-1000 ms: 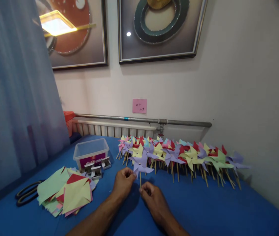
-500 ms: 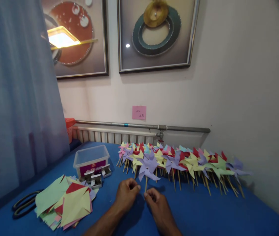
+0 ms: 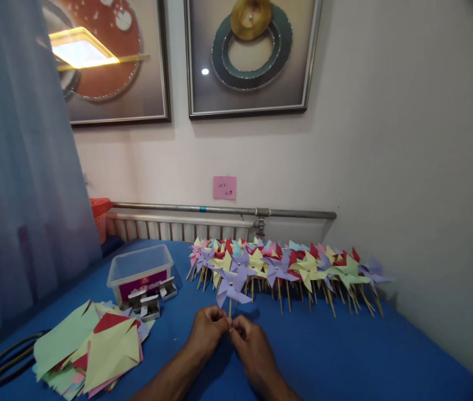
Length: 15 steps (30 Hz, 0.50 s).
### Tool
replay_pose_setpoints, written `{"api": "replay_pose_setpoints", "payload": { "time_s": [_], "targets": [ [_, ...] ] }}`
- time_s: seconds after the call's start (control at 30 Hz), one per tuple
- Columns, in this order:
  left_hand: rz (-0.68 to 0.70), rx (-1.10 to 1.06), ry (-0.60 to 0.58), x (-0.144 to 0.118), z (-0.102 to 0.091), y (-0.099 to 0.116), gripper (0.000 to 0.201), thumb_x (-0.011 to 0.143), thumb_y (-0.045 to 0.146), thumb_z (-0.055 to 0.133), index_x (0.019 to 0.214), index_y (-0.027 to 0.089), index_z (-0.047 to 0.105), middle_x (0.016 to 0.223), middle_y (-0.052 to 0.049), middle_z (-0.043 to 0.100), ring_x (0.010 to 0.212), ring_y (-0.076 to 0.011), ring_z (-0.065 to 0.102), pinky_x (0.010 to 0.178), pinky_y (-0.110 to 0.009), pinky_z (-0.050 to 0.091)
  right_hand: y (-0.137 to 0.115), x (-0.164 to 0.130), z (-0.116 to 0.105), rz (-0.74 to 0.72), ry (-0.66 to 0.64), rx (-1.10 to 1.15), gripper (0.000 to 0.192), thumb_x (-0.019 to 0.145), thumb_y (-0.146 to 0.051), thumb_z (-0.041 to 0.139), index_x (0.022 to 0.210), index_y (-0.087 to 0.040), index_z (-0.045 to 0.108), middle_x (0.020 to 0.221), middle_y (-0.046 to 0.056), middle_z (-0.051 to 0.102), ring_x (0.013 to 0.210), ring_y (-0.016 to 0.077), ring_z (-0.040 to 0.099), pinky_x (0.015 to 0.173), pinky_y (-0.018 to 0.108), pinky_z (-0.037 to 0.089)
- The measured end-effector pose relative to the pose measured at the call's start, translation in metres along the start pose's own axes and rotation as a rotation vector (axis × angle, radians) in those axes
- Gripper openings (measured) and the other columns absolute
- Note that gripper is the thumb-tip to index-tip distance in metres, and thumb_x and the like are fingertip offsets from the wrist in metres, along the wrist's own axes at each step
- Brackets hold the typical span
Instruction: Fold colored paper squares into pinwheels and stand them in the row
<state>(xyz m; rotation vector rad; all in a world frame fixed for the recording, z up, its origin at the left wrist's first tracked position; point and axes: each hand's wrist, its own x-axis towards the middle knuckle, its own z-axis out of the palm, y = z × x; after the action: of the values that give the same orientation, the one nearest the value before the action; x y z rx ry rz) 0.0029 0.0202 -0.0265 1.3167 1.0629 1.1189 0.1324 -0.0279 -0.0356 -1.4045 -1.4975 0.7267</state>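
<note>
A purple paper pinwheel (image 3: 231, 286) on a thin wooden stick stands upright in front of me. My right hand (image 3: 252, 343) pinches the lower part of that stick between thumb and fingers. From the other side, my left hand (image 3: 206, 333) has its fingertips closed at the same stick, touching or almost touching the right fingertips. Just behind, many finished pinwheels (image 3: 278, 269) in purple, yellow, red, green and pink stand in a dense group on their sticks. The lower end of the held stick is hidden by my fingers.
Left of my hands lies a loose pile of coloured paper squares (image 3: 111, 353), with black-handled scissors (image 3: 15, 356) beside it. A clear plastic tub (image 3: 140, 270) and small open boxes (image 3: 149, 306) stand behind the pile on the blue cloth (image 3: 345, 356). A curtain (image 3: 19, 167) hangs at left.
My left hand has moved in to the stick and now meets my right hand there; before, it was a little apart. The view has shifted, so the surroundings sit further left.
</note>
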Motion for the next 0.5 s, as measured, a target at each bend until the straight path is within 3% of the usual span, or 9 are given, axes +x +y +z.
{"api": "replay_pose_setpoints", "payload": {
  "time_s": [0.23,0.5],
  "targets": [
    [0.056,0.042,0.041,-0.002,0.0,-0.001,0.028,0.059,0.041,0.072,0.056,0.017,0.058,0.05,0.003,0.05,0.05,-0.0104,0.04,0.051,-0.024,0.029,0.002,-0.001,0.005,0.001,0.044,-0.014,0.026,0.089,-0.043,0.059,0.075,-0.02,0.061,0.068,-0.001,0.064,0.063,0.014,0.053,0.058,0.024,0.033],
    [0.061,0.044,0.01,0.001,-0.003,-0.011,0.031,0.062,0.044,0.073,0.059,0.016,0.06,0.052,0.003,0.051,0.05,-0.0103,0.04,0.051,-0.024,0.029,-0.007,-0.004,0.005,0.053,0.084,-0.032,0.016,0.085,-0.03,0.057,0.072,-0.021,0.059,0.065,-0.003,0.062,0.059,0.0124,0.05,0.056,0.023,0.032]
  ]
}}
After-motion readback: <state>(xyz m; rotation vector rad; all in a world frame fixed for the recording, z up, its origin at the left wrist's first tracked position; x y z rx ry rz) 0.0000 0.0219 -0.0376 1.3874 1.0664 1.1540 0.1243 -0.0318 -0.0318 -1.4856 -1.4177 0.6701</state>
